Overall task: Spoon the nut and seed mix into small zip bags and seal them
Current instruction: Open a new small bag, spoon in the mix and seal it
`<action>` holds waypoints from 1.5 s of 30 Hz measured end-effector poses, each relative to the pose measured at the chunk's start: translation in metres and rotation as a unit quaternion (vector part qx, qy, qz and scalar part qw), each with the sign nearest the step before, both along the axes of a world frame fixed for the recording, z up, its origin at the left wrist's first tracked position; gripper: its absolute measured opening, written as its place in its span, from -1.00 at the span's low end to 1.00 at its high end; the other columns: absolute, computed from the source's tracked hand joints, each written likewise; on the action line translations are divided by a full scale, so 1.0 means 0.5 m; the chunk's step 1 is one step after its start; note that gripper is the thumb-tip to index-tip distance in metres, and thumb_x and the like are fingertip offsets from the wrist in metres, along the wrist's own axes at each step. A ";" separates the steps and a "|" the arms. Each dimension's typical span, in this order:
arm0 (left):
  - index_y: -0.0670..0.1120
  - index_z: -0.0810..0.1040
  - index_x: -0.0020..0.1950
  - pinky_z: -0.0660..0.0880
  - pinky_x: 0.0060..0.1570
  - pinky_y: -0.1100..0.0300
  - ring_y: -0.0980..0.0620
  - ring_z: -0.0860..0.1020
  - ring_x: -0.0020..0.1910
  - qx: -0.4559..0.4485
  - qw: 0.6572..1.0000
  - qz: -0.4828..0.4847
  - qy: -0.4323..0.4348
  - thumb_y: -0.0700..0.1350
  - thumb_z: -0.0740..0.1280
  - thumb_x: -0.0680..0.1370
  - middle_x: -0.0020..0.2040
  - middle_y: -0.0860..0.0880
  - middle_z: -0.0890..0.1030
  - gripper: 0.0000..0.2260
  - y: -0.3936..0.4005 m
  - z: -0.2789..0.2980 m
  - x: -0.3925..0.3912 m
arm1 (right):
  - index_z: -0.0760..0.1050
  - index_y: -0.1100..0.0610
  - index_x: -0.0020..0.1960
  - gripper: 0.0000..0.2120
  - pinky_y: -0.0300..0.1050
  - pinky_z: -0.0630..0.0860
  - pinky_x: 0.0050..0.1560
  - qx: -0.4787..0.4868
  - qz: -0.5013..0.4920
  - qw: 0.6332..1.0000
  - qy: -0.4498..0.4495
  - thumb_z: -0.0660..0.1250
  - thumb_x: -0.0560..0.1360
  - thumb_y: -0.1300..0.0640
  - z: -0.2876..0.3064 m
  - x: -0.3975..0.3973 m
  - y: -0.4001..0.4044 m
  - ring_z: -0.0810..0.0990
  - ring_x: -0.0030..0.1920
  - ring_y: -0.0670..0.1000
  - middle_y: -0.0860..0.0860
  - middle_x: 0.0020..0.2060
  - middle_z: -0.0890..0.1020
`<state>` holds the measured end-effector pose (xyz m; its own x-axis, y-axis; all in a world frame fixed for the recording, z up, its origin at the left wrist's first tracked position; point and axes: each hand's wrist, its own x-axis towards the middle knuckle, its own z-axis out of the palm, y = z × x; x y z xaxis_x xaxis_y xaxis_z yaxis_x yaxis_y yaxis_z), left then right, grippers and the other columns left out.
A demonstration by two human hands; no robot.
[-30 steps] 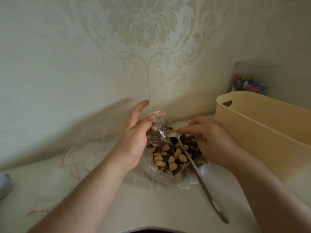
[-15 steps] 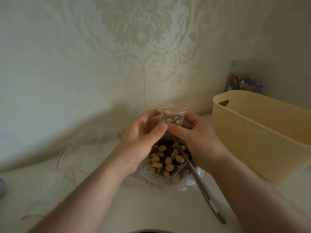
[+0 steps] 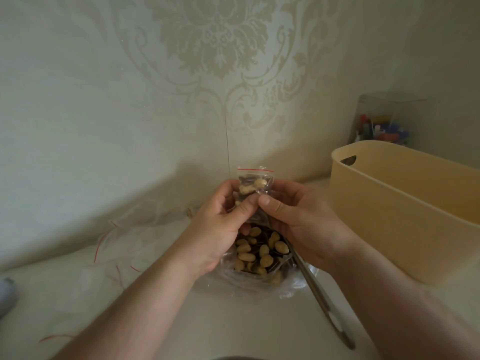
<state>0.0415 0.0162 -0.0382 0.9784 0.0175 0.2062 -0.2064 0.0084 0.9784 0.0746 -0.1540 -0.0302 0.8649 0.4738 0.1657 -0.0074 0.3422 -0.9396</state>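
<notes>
Right now both your hands hold one small zip bag (image 3: 255, 187) up above the surface (image 3: 181, 320). Your left hand (image 3: 220, 227) and your right hand (image 3: 298, 219) pinch it from each side, and your two thumbs meet on the front of it. The bag stands upright, with its red strip at the top and nuts and dark seeds inside. Just below your hands, the big clear bag of nut and seed mix (image 3: 259, 253) lies open on the surface. A spoon (image 3: 322, 300) rests in the mix, with its handle pointing near and right. Empty zip bags (image 3: 130, 242) lie to the left. A tan tub (image 3: 405, 206) sits on the right.
</notes>
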 end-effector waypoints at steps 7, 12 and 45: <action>-0.04 0.55 0.33 0.62 0.11 0.14 -0.01 0.69 0.16 -0.041 0.998 -0.033 0.018 0.06 0.57 0.41 0.13 -0.09 0.73 -0.46 0.004 -0.001 0.000 | 0.58 0.21 0.32 -0.64 0.17 0.59 0.29 -0.029 -0.088 0.995 -0.037 0.34 0.58 0.45 0.003 0.008 -0.009 0.70 0.20 0.21 0.18 0.15 0.72; -0.13 0.63 0.24 0.62 0.01 0.23 0.04 0.70 0.04 -0.064 0.998 -0.021 0.017 -0.21 0.49 0.50 0.04 -0.06 0.75 -0.69 -0.001 -0.003 0.004 | 0.57 0.27 0.32 -0.70 0.09 0.62 0.26 -0.008 -0.044 0.999 -0.018 0.34 0.59 0.37 0.004 -0.003 -0.003 0.70 0.20 0.24 0.23 0.16 0.72; -0.07 0.68 0.21 0.60 0.13 0.15 0.02 0.71 0.12 -0.002 0.999 0.021 -0.040 -0.10 0.47 0.56 0.08 -0.04 0.76 -0.77 -0.007 0.006 -0.010 | 0.65 0.19 0.13 -0.73 -0.10 0.65 0.03 -0.071 -0.125 0.986 -0.079 0.46 0.47 0.12 0.003 0.000 -0.005 0.75 -0.02 0.07 0.12 -0.05 0.76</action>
<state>0.0368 0.0125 -0.0351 0.9570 0.0588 0.2840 -0.2846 0.0026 0.9586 0.0748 -0.1567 -0.0288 0.9263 0.2779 0.2545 0.2104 0.1788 -0.9611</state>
